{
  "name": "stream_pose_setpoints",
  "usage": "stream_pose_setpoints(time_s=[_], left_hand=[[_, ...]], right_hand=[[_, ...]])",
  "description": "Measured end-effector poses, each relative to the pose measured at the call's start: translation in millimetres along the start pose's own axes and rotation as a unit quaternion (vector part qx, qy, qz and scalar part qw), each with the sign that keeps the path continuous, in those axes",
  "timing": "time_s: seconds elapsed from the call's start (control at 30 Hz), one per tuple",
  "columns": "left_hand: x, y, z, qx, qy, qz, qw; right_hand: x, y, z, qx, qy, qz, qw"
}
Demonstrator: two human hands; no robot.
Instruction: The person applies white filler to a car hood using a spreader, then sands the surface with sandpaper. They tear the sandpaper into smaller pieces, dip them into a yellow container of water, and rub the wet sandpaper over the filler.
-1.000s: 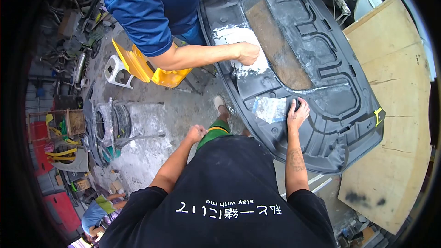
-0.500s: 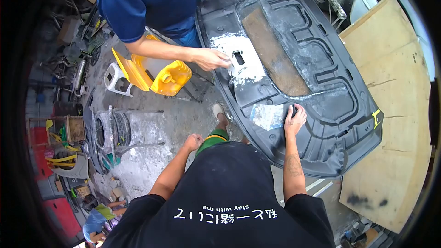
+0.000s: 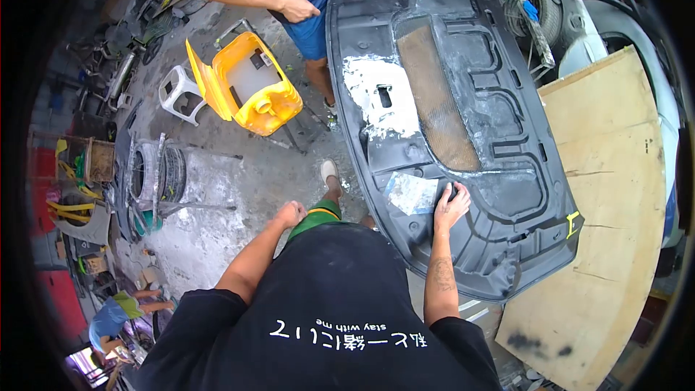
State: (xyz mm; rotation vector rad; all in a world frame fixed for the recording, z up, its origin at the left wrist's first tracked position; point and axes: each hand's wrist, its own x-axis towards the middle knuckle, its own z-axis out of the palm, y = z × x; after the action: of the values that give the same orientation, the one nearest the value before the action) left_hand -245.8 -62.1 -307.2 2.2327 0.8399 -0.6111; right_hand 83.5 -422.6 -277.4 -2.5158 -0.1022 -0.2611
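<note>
My right hand (image 3: 452, 204) rests on the near part of a black car hood panel (image 3: 416, 226), thumb and fingers apart, with dark surface showing between them. Just left of it lies a whitish, dusty sheet with a blue edge (image 3: 411, 193). Beside my green shorts (image 3: 316, 219), my left hand (image 3: 291, 213) is closed and low; whatever its fingers might hold is hidden. Farther along the hood, a white filler patch (image 3: 381, 98) surrounds a dark slot, next to a brown mesh strip (image 3: 438, 94). Neither of my hands touches that patch.
A co-worker's hand (image 3: 300, 9) is near the hood's far left edge. A yellow cut-open container (image 3: 275, 112) holding cloudy liquid and a white stool (image 3: 181, 94) stand to the left. A wooden board (image 3: 608, 195) and a car (image 3: 579, 36) are right. Tires (image 3: 170, 174) lie at left.
The co-worker's hand has drawn back from the white patch. My view has shifted, showing more of the yellow container. My right hand stays on the hood, my left near my shorts.
</note>
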Motion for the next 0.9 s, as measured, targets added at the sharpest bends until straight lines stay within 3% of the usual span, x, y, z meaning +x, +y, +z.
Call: stream_pose_setpoints(time_s=[0.33, 0.4, 0.9], left_hand=[[-5, -2, 0, -0.010, 0.011, 0.018, 1.000], [0, -10, 5, -0.030, 0.018, 0.055, 0.998], [-1, -8, 3, -0.020, -0.011, 0.006, 1.000]], right_hand=[[-2, -1, 1, -0.017, 0.006, -0.005, 1.000], [-1, -2, 1, -0.018, 0.006, -0.007, 1.000], [-2, 0, 3, -0.017, 0.015, -0.015, 1.000]])
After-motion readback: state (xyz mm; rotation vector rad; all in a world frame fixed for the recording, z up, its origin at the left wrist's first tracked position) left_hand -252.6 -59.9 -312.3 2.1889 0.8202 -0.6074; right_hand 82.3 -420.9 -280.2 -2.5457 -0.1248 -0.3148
